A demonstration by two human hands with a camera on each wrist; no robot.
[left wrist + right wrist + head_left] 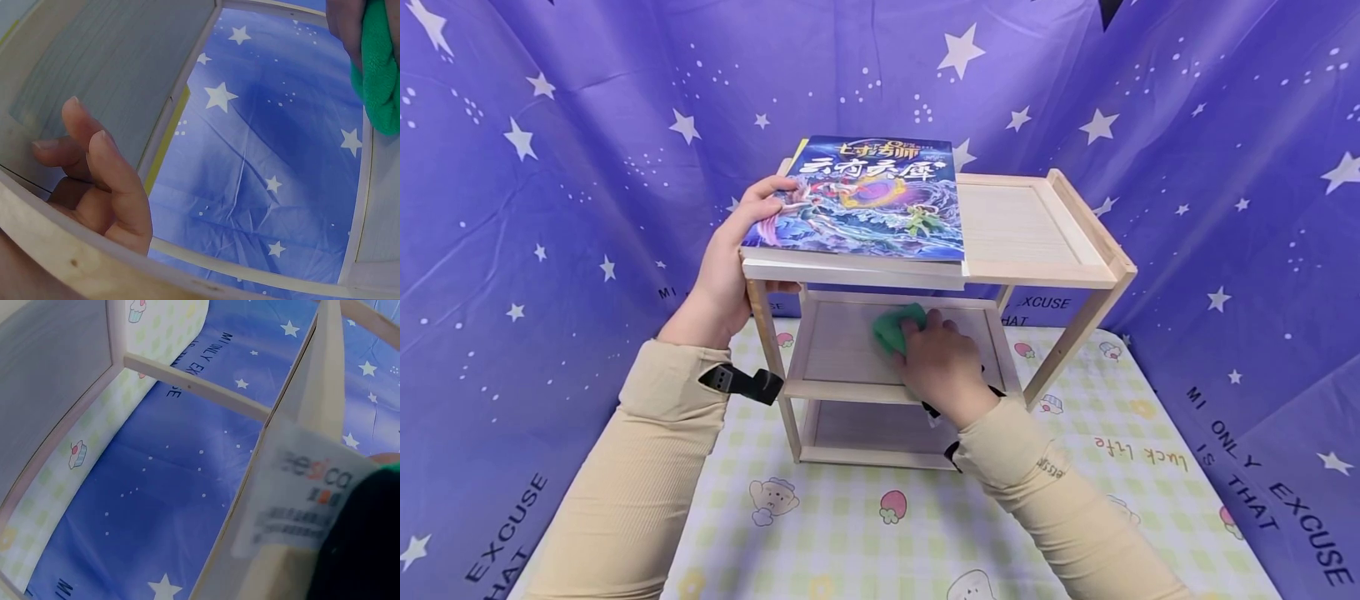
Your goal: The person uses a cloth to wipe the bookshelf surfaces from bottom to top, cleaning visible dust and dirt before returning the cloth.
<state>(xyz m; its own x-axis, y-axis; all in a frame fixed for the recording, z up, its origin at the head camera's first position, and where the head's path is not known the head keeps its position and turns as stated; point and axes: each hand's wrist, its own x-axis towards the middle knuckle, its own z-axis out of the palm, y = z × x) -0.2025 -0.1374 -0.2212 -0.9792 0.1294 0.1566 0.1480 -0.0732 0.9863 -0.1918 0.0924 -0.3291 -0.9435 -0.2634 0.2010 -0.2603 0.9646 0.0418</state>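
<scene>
A small three-tier wooden shelf (1015,225) stands in front of me, with picture books (880,204) stacked on the left of its top tier. My left hand (718,271) grips that tier's left end, some fingers over the books' edge. Other fingers (122,187) bend beneath the tier in the left wrist view. My right hand (946,362) reaches onto the middle tier (835,337) and holds a bunched green cloth (895,327) against its panel. The cloth (380,75) also shows in the left wrist view; the right wrist view hides nearly all of that hand.
Beneath the shelf lies a green-checked tablecloth (850,550) printed with cartoons. Purple star-patterned curtains (535,250) surround the table. In the right wrist view, a white printed label (306,494) hangs by a dark band (362,544). The bottom tier (880,429) sits low near the tablecloth.
</scene>
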